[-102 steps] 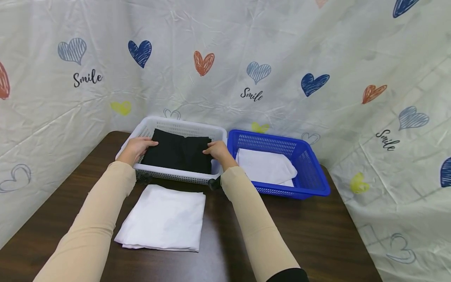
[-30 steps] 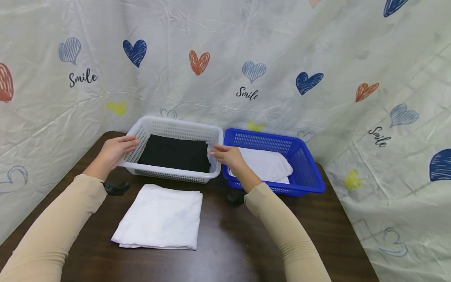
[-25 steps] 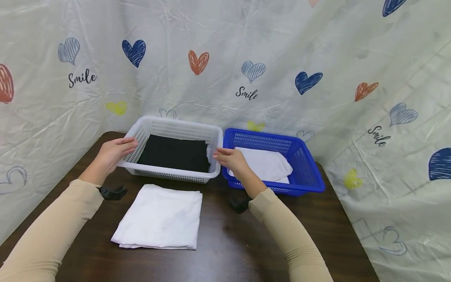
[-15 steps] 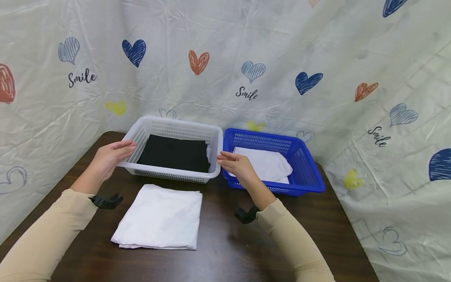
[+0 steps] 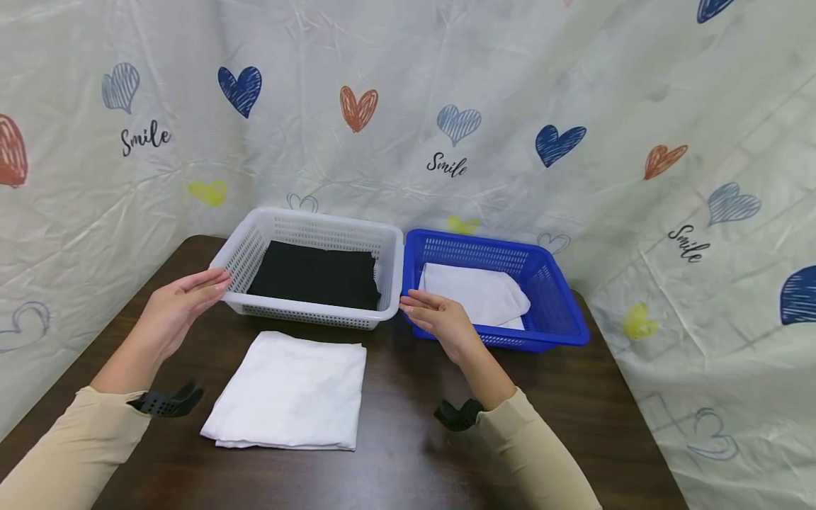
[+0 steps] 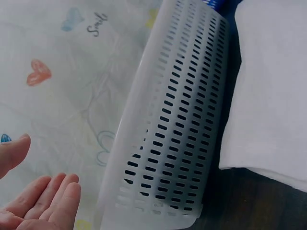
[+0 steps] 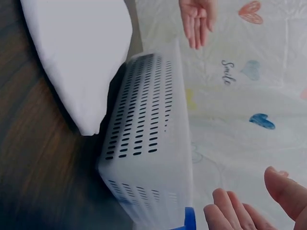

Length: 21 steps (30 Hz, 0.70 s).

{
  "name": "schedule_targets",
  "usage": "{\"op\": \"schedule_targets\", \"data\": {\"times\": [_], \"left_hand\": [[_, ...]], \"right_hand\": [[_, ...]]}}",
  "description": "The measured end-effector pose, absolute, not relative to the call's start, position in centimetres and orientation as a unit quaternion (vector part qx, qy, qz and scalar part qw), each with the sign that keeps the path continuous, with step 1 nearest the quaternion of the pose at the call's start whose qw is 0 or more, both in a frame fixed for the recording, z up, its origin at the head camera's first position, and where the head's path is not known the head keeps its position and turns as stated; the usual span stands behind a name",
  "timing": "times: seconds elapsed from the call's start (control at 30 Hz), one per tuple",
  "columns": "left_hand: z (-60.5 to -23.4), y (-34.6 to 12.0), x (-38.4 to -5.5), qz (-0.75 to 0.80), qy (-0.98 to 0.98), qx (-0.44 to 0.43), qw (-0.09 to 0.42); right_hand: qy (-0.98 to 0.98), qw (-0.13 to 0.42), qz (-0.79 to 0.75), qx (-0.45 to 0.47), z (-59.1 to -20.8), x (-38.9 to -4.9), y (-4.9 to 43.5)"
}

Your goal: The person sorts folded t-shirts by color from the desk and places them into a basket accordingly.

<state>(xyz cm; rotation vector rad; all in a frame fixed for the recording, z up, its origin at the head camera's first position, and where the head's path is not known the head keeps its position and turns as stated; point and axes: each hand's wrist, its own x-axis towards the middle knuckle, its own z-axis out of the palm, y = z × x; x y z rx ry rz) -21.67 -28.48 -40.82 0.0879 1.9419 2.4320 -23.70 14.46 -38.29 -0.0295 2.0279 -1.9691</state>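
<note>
My left hand [image 5: 177, 312], fingers extended and holding nothing, is at the near left corner of the white basket [image 5: 306, 312]. In the left wrist view its fingers [image 6: 62, 201] and thumb show apart from the basket's long wall. On the other side my right hand [image 5: 446, 322] has its fingers straight, close to where the white and blue baskets meet, with nothing in it. Inside the white basket lies a folded black cloth [image 5: 312, 275]. A folded white cloth [image 5: 290, 393] rests flat on the table in front of that basket, between my forearms.
A blue basket [image 5: 554, 301] stands right beside the white one, with a folded white cloth [image 5: 474, 290] in it. Both baskets sit near the back edge of the dark wooden table [image 5: 408, 439]. Behind hangs a pale sheet [image 5: 395, 57] printed with hearts.
Earlier both hands gripped the black cloth over the white basket; it now lies inside, released. Since then both hands have drawn back toward me and outward. The white cloth has stayed put.
</note>
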Motion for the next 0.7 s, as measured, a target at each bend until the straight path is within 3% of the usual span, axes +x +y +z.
{"op": "schedule_targets", "data": {"times": [0.27,0.7], "left_hand": [[-42.0,-29.0,-19.5,0.791,0.610,0.044,0.002],[-43.9,-29.3,-17.7,0.774,0.633,0.011,0.023]], "right_hand": [[0.704,0.175,-0.688,-0.009,-39.7,-22.3,15.3],[0.699,0.218,-0.681,-0.031,-42.0,-21.1,14.8]]}}
